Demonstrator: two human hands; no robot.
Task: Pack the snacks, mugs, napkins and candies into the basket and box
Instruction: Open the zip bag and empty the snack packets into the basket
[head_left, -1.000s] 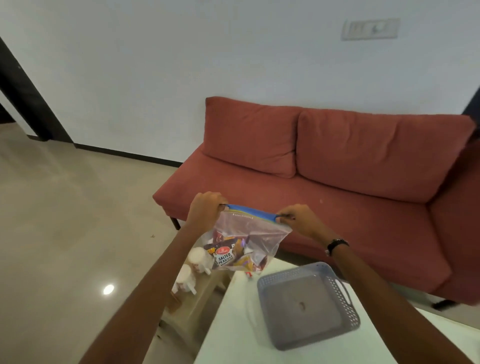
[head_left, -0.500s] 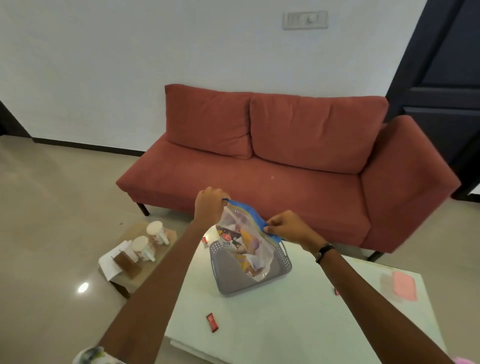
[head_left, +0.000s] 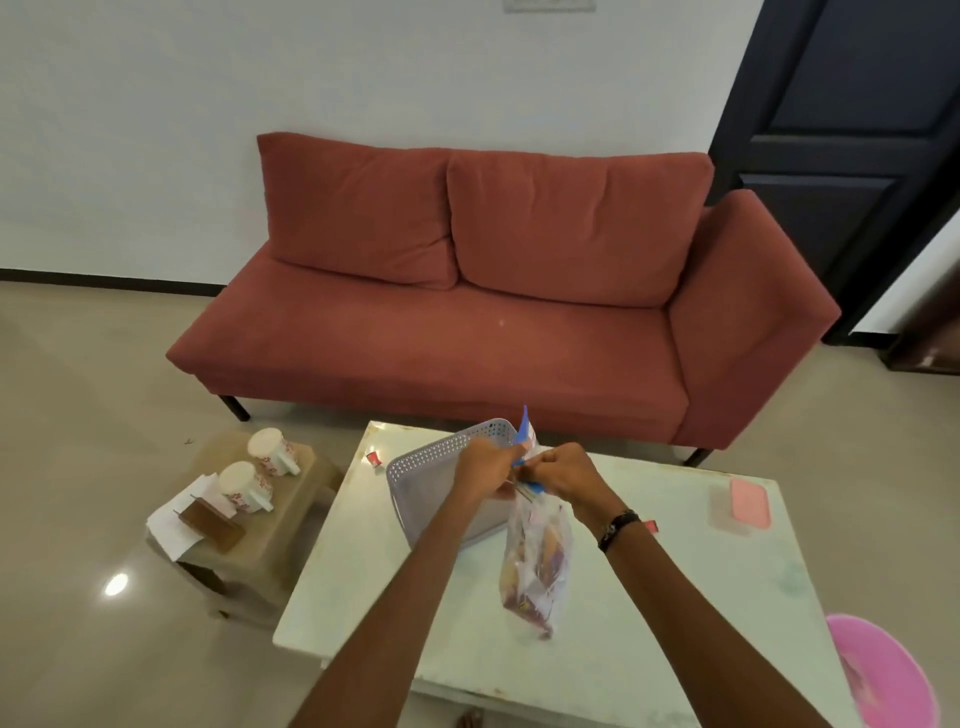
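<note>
A clear zip bag of snacks (head_left: 535, 566) with a blue top strip hangs over the white table (head_left: 649, 597). My left hand (head_left: 480, 465) and my right hand (head_left: 561, 467) both pinch its top edge, close together. Behind the hands stands the grey perforated basket (head_left: 426, 467), with nothing visible inside. Two white floral mugs (head_left: 270, 451) (head_left: 244, 486) stand on a low brown stool (head_left: 291, 514) at the left, beside white napkins (head_left: 174, 525) and a brown holder (head_left: 210, 525). Small red candies (head_left: 373, 458) (head_left: 652, 526) lie on the table. A pink-lidded box (head_left: 743, 504) sits at the table's right.
A red sofa (head_left: 493, 322) stands against the wall behind the table. A pink tub (head_left: 878, 670) is on the floor at the lower right. A dark door (head_left: 852, 130) is at the right.
The view has tilted and shifted. My hands have come together at the bag's top, and the bag now hangs in front of the basket instead of over it.
</note>
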